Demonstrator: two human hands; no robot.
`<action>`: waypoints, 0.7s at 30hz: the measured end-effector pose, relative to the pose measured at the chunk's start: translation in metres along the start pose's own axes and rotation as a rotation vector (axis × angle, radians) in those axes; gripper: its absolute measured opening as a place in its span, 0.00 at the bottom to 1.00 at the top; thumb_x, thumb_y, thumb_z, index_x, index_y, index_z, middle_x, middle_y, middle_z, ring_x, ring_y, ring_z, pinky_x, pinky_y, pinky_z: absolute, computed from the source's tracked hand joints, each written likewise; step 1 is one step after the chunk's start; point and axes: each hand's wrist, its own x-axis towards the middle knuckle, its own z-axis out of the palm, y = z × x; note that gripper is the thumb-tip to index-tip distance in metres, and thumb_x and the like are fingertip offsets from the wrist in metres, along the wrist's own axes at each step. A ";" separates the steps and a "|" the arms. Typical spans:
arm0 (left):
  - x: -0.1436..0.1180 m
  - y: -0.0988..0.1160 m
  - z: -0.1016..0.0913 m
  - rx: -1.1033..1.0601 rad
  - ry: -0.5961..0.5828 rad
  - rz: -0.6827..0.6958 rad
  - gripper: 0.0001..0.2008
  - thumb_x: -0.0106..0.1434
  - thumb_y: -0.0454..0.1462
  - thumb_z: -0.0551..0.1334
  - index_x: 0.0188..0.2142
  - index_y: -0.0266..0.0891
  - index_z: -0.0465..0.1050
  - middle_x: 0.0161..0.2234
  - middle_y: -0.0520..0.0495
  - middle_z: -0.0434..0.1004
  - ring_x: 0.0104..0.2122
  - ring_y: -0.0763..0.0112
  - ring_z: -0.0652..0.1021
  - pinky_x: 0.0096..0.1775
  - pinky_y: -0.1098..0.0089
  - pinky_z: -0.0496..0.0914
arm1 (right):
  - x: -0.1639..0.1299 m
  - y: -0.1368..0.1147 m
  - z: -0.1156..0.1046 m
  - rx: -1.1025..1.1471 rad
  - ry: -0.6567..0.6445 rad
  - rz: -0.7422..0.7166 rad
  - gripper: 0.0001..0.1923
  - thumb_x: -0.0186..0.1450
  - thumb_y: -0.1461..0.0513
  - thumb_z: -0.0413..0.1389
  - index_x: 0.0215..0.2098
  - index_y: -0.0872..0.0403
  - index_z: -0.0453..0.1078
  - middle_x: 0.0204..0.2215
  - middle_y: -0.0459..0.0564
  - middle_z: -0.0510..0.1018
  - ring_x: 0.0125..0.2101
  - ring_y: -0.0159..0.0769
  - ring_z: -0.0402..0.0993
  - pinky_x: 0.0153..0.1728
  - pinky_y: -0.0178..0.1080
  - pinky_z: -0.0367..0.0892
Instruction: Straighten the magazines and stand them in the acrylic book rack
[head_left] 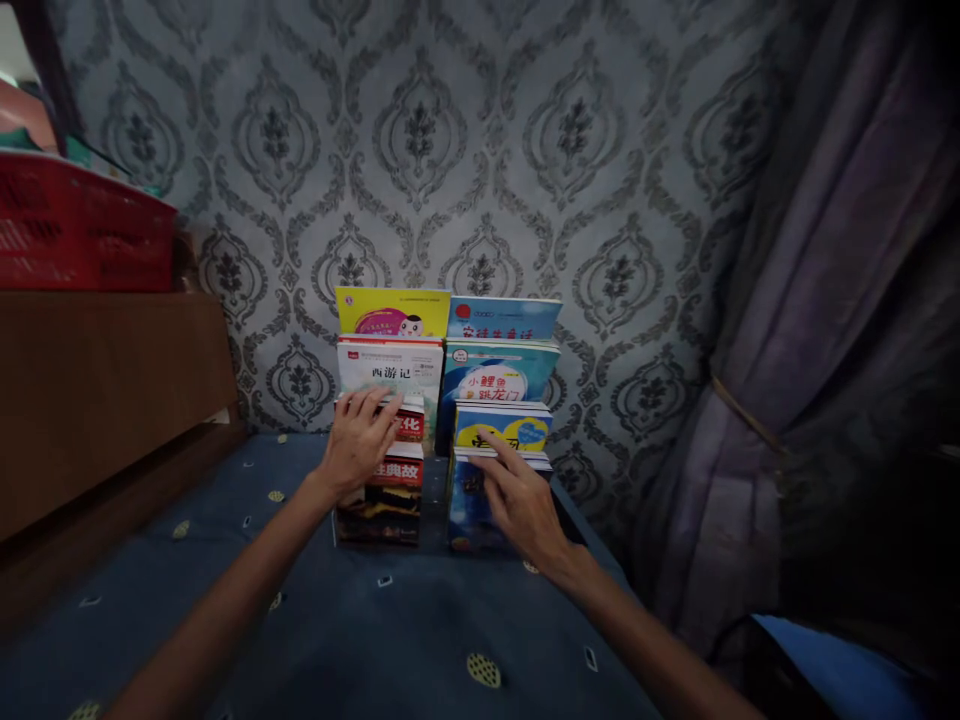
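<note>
Two columns of books stand upright in stepped rows on the dark blue patterned cloth. My left hand (358, 440) lies over the tops of the front left books, fingers stretched and apart, partly hiding a dark red-and-black book (380, 510). Behind it rises a white book (424, 368) with a yellow book (390, 305) further back. On the right, my right hand (525, 500) reaches with extended fingers over a dark blue book (466, 505). A blue-and-yellow book (536, 430) stands just behind its fingers. Farther back are a teal book (536, 372) and a light blue book (502, 315).
The dark blue cloth (360, 640) covers the surface beneath the books. A patterned wall (480, 150) stands behind them. To the left, a red plastic basket (90, 225) sits on a brown wooden cabinet (112, 390). A tied curtain (720, 500) hangs on the right.
</note>
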 end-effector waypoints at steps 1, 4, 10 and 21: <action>0.007 -0.004 0.000 -0.003 0.001 -0.007 0.16 0.71 0.37 0.56 0.55 0.39 0.71 0.53 0.37 0.75 0.52 0.55 0.73 0.54 0.54 0.64 | 0.009 0.003 -0.003 -0.010 0.010 -0.011 0.18 0.67 0.70 0.48 0.46 0.51 0.76 0.57 0.56 0.75 0.53 0.46 0.76 0.50 0.50 0.75; 0.029 -0.015 -0.001 0.000 0.022 -0.018 0.16 0.71 0.37 0.55 0.56 0.39 0.71 0.56 0.36 0.73 0.55 0.54 0.72 0.56 0.54 0.63 | 0.044 0.015 -0.015 -0.086 0.052 -0.055 0.18 0.66 0.70 0.48 0.46 0.51 0.76 0.58 0.57 0.74 0.53 0.48 0.74 0.51 0.54 0.72; 0.082 -0.037 -0.005 0.026 0.065 -0.033 0.20 0.72 0.38 0.52 0.61 0.40 0.66 0.62 0.36 0.67 0.62 0.53 0.67 0.64 0.49 0.55 | 0.120 0.040 -0.037 -0.279 0.109 -0.035 0.21 0.67 0.68 0.47 0.56 0.54 0.69 0.63 0.59 0.68 0.62 0.50 0.64 0.59 0.56 0.61; 0.125 -0.049 -0.003 0.024 0.017 -0.090 0.23 0.71 0.41 0.53 0.63 0.37 0.63 0.62 0.34 0.66 0.62 0.49 0.65 0.63 0.47 0.54 | 0.176 0.051 -0.052 -0.437 -0.017 0.069 0.23 0.68 0.65 0.44 0.61 0.60 0.63 0.61 0.64 0.71 0.60 0.53 0.64 0.61 0.59 0.53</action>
